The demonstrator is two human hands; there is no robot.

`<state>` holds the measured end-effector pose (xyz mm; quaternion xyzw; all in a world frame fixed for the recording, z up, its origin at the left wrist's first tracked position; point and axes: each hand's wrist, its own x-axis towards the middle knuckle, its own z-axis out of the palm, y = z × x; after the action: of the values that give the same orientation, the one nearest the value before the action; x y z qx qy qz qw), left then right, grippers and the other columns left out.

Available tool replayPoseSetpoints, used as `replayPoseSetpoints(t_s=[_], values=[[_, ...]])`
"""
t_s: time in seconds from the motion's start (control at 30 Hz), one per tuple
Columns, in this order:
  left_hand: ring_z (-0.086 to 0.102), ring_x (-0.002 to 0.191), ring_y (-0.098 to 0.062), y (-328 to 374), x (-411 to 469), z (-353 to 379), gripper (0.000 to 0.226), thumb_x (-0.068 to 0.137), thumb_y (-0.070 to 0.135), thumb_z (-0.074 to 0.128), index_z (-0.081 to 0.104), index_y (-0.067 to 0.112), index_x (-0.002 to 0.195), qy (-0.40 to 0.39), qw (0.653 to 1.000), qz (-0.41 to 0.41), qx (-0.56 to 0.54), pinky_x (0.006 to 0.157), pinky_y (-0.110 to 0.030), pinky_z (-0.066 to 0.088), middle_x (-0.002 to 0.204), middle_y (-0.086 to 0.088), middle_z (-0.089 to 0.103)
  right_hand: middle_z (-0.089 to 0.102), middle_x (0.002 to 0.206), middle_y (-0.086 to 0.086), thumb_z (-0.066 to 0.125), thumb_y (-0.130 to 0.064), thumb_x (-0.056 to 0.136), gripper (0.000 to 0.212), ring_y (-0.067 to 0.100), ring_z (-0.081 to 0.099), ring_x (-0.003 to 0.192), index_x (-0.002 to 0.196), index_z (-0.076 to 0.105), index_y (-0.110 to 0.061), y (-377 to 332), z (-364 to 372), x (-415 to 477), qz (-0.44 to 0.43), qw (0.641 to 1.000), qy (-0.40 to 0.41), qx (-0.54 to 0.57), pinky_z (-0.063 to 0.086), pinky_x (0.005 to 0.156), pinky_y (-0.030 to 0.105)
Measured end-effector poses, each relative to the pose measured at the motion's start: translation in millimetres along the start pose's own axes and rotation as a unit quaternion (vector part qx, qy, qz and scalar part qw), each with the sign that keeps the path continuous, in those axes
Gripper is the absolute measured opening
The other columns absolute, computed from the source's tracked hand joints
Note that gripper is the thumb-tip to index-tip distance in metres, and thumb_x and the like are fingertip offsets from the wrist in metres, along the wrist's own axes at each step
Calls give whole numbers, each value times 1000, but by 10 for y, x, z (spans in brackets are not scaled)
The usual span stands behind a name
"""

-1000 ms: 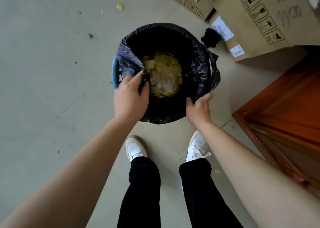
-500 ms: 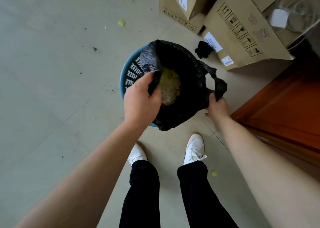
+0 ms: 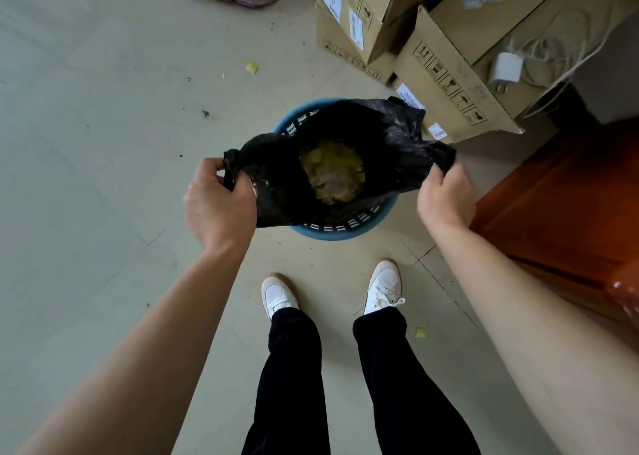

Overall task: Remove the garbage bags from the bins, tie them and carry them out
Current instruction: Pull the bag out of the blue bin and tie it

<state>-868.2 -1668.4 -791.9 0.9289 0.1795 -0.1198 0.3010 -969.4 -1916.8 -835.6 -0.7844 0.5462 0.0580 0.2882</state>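
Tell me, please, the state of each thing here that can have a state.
garbage bag: mouth open, untied, lower part inside the bin.
bin: upright, most of its rim bare.
left hand: grips the bag's left edge.
right hand: grips the bag's right edge.
cardboard box: top open.
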Motion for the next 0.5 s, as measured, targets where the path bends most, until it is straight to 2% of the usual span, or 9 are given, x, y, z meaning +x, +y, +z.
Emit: replayPoseSetpoints(t_s=[0.07, 0.13, 0.23, 0.27, 0.33, 0.4, 0.5], values=[[59, 76, -17, 112, 9, -69, 19, 85, 25, 60, 63, 25, 103, 9, 998, -3, -67, 70, -34, 47, 73, 7, 59, 68, 118, 15, 40, -32, 98, 39, 33, 62, 108, 119, 61, -7, -86, -141, -56, -57, 992, 50, 97, 44, 81, 31], [61, 75, -16, 220, 14, -141, 22, 82, 26, 61, 61, 25, 105, 28, 990, -3, -139, 79, -38, 54, 76, 8, 59, 71, 112, 10, 42, -33, 95, 38, 31, 66, 103, 117, 63, -11, -166, -242, -136, -107, 980, 68, 153, 52, 85, 40], [62, 78, -13, 307, -8, -203, 34, 82, 22, 63, 54, 28, 114, 32, 979, 21, -201, 77, -29, 54, 86, 9, 58, 72, 110, 5, 46, -37, 94, 33, 31, 70, 95, 118, 58, -20, -172, -239, -217, -120, 977, 11, 176, 55, 82, 52], [62, 81, -9, 301, -30, -203, 39, 83, 21, 64, 53, 27, 119, 21, 979, 34, -199, 77, -24, 53, 89, 10, 58, 71, 111, 5, 48, -41, 93, 34, 33, 70, 95, 120, 55, -21, -153, -216, -227, -109, 981, -30, 155, 56, 82, 52], [61, 92, -1, 199, -92, -146, 54, 84, 24, 70, 48, 22, 133, -23, 982, 63, -177, 81, -18, 52, 98, 11, 59, 68, 117, 10, 52, -38, 95, 39, 36, 66, 104, 129, 48, -18, -59, -157, -210, -91, 987, -116, 61, 52, 90, 44], [56, 112, -4, -24, -190, -44, 79, 81, 40, 77, 36, 24, 146, -67, 985, 89, -128, 93, -26, 50, 120, 8, 56, 63, 127, 14, 55, -32, 97, 44, 35, 59, 116, 136, 44, -13, 101, -108, -175, -69, 985, -160, -10, 42, 88, 31], [36, 140, -12, -436, -310, 75, 114, 69, 69, 76, 14, 27, 156, -117, 990, 74, -17, 114, -41, 37, 151, 2, 36, 58, 131, 12, 60, -41, 95, 51, 32, 57, 116, 133, 47, -11, 318, -87, -123, -29, 983, -178, -26, 35, 84, 28]])
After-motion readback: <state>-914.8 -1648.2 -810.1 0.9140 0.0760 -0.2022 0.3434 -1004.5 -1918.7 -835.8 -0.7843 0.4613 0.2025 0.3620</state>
